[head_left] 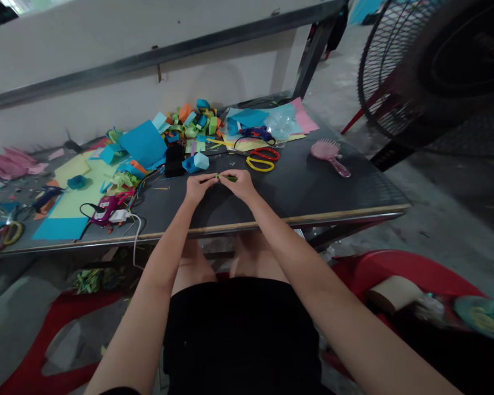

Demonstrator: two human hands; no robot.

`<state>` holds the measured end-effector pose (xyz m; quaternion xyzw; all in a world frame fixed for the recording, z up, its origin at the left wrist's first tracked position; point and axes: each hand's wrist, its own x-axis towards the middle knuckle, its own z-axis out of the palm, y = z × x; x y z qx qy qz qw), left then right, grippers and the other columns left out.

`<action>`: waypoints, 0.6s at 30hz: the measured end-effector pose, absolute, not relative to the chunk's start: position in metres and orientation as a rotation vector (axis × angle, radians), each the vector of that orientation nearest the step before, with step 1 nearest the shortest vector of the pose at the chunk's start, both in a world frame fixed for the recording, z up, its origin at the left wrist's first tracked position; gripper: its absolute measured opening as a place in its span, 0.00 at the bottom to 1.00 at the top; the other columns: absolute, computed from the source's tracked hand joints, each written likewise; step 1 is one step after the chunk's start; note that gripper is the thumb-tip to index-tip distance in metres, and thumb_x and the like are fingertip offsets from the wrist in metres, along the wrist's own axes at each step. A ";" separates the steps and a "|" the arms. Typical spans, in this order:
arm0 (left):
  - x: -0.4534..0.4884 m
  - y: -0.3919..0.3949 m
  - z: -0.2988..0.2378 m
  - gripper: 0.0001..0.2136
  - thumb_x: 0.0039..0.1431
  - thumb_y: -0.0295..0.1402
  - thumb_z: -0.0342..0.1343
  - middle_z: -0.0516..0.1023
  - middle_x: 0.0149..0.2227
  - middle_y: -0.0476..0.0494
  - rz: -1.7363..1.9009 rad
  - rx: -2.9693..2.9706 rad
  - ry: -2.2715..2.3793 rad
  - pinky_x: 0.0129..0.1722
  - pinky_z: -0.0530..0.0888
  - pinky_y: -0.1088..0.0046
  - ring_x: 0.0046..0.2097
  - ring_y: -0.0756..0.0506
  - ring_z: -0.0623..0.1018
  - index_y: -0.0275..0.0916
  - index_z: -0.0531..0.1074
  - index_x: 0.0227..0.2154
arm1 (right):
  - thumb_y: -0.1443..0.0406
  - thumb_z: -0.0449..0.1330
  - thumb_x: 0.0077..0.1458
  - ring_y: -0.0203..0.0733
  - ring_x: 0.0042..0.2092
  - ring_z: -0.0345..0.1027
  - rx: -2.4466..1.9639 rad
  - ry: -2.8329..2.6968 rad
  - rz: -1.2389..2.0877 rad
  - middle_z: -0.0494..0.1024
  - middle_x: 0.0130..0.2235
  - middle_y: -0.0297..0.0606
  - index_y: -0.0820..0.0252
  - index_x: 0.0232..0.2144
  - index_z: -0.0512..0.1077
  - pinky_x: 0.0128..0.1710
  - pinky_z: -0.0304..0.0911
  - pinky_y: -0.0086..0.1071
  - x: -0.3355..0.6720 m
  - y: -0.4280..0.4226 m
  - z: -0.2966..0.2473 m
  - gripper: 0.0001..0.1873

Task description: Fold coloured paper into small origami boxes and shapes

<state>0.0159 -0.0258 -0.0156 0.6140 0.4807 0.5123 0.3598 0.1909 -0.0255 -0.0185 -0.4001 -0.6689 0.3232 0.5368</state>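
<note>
Over the dark tabletop (pixel 288 192), my left hand (pixel 198 188) and my right hand (pixel 239 184) meet in front of me. Both are closed in a pinch on a small green paper strip (pixel 231 178), mostly hidden by the fingers. Just beyond my left hand lies a folded blue paper piece (pixel 195 162). Scissors with red and yellow handles (pixel 260 166) rest beyond my right hand. A blue glue gun (pixel 257 133) lies further back on blue and pink paper sheets (pixel 304 116).
Behind the hands is a heap of folded colored paper pieces (pixel 193 120). A pink hairbrush (pixel 327 153) lies at right, near a large fan (pixel 428 71). At left are a purple power strip (pixel 105 211), a second pair of scissors (pixel 8 233) and pink paper (pixel 12 163). Red stools (pixel 411 266) flank me.
</note>
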 end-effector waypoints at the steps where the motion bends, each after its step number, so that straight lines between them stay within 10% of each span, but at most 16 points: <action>1: 0.016 -0.025 -0.016 0.13 0.46 0.37 0.70 0.85 0.33 0.45 1.328 1.582 1.246 0.35 0.78 0.69 0.30 0.47 0.79 0.39 0.84 0.36 | 0.58 0.63 0.50 0.47 0.38 0.79 -0.954 -1.590 0.765 0.85 0.34 0.39 0.58 0.29 0.82 0.42 0.72 0.37 0.191 -0.025 -0.019 0.11; 18: 0.015 -0.022 -0.021 0.14 0.41 0.38 0.72 0.85 0.33 0.42 1.350 1.520 1.269 0.42 0.78 0.67 0.36 0.44 0.82 0.36 0.83 0.31 | 0.64 0.64 0.53 0.46 0.39 0.79 -0.967 -1.706 0.609 0.85 0.36 0.38 0.55 0.31 0.83 0.43 0.70 0.37 0.191 -0.023 -0.021 0.07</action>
